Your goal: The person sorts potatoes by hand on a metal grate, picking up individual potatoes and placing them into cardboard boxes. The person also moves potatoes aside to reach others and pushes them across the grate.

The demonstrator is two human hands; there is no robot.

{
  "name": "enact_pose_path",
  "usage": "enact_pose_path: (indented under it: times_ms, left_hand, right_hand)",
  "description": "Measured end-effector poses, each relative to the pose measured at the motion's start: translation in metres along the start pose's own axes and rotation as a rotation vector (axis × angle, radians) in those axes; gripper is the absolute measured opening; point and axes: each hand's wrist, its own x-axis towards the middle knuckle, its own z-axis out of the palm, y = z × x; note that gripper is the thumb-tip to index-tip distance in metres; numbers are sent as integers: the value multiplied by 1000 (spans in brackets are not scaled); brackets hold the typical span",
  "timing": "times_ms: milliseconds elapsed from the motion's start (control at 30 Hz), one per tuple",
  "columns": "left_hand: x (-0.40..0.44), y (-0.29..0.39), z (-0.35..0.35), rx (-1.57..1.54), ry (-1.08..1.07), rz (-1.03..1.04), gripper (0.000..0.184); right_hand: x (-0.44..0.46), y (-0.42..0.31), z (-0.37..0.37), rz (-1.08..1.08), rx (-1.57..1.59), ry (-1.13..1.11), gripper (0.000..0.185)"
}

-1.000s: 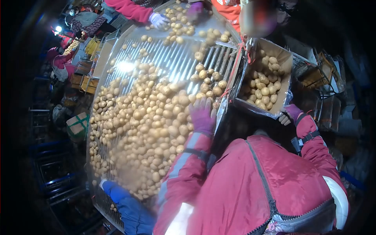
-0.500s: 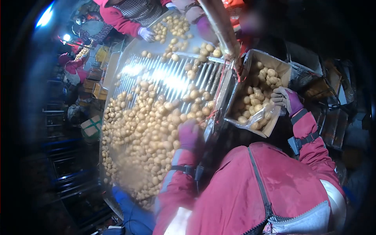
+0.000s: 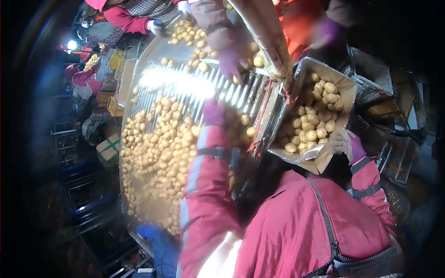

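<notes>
My left hand (image 3: 214, 112), in a purple glove, reaches over the potatoes (image 3: 162, 139) at the edge of the metal rollers (image 3: 178, 83). Its fingers are smeared by motion, and whether a potato is in them cannot be told. On my right, a cardboard box (image 3: 342, 119) lined with clear plastic holds several potatoes (image 3: 320, 116). My right hand (image 3: 346, 144), in a grey and purple glove, grips the near right corner of that box, its fingers bent over the rim.
Across the rollers, a co-worker's purple-gloved hand (image 3: 229, 65) reaches down near some potatoes. Another person's gloved hand (image 3: 155, 28) is at the far left edge. A slanting post (image 3: 266, 37) stands between rollers and box. A blue sleeve (image 3: 162, 245) is at lower left.
My left hand has moved forward from the potato pile toward the rollers. My right hand has slid back along the box rim to its corner. A co-worker's hand has come over the rollers.
</notes>
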Motion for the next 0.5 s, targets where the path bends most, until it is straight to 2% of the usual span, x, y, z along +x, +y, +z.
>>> enact_pose_path:
  times_ms: [33,100,133,233,300,333,400,467,500]
  left_hand:
    - [3,7,1,-15,-32,-70,44]
    - [12,-9,7,0,48,13,47]
    - [12,-23,3,8,100,52,48]
    - [2,-66,-39,127,334,223,51]
    - [-17,-100,-73,430,459,58,53]
    - [-32,-94,-91,613,307,-58,54]
    - [-55,-94,-79,733,234,-166,55]
    - [-69,-118,-26,621,411,-186,54]
    - [-58,-109,-20,383,236,-140,53]
  right_hand:
    - [1,8,-11,-2,2,10,20]
    - [3,18,-23,-30,-143,117,46]
    - [3,19,-25,-41,-179,142,49]
    - [-12,13,-25,-148,-114,27,49]
    - [-7,11,-17,-154,-144,132,48]
    - [-5,6,-18,-164,-161,196,47]
    - [27,5,-41,-164,-260,186,45]
    - [22,-17,-32,-206,-317,174,43]
    - [16,-38,3,-260,-326,152,43]
